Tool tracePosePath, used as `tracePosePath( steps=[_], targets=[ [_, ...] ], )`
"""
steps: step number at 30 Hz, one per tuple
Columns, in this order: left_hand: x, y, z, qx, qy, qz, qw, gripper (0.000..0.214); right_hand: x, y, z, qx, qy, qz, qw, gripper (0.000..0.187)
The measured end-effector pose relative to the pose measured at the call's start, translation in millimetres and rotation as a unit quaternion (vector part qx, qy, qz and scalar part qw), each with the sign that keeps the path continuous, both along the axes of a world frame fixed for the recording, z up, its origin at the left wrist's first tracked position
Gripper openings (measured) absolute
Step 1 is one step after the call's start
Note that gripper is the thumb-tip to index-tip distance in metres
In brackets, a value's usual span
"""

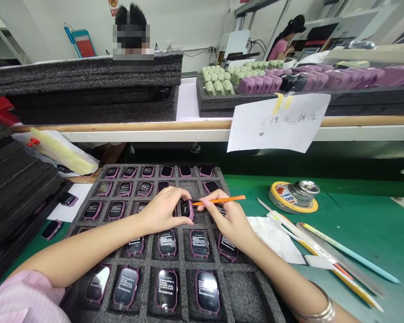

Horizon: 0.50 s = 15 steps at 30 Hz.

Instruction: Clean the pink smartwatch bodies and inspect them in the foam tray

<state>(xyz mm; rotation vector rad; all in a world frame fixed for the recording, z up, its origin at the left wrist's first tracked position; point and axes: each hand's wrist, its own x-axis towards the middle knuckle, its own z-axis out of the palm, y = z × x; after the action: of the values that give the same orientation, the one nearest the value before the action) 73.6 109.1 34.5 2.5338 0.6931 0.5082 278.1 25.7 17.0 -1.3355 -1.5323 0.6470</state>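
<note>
Between thumb and fingers, my left hand [170, 207] holds a purple-framed smartwatch body [187, 210] on edge above the foam tray. My right hand [227, 215] pinches a thin orange stick [229, 199], its pointed end meeting the side of that watch. Under both hands lies a dark foam tray [244, 291] divided into square pockets. Many pockets hold purple watches with dark or lit screens, such as a watch showing white text [166, 289]. My forearms hide part of the tray.
Right: a tape roll [283, 202] with a metal-capped jar, pens and tools [350, 251], white cloth [276, 237]. Left: loose watches [52, 229] and stacked foam [20, 179]. A shelf [155, 134] ahead bears foam trays and green and purple parts [262, 84]. Two people sit beyond.
</note>
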Motion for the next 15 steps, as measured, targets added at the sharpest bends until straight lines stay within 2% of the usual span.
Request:
tracePosePath(
  steps=[6,9,12,15],
  targets=[
    [1.1,1.3,0.4,0.01,0.012,-0.003,1.0,0.052,-2.4,-0.7,2.3,0.006,0.004,0.001,1.0,0.027],
    [1.5,2.0,5.5,0.022,0.026,-0.014,0.999,0.05,-1.5,-3.6,6.5,0.014,0.024,-0.007,1.0,0.029],
    [8.1,0.0,15.5,0.044,0.039,-0.039,0.997,0.048,8.6,-6.8,12.2,0.028,0.076,-0.055,0.995,0.028],
    [27.0,-5.7,22.8,0.072,0.041,-0.08,0.993,0.046,26.0,-9.0,13.4,0.049,0.141,-0.119,0.982,0.031]
  ],
)
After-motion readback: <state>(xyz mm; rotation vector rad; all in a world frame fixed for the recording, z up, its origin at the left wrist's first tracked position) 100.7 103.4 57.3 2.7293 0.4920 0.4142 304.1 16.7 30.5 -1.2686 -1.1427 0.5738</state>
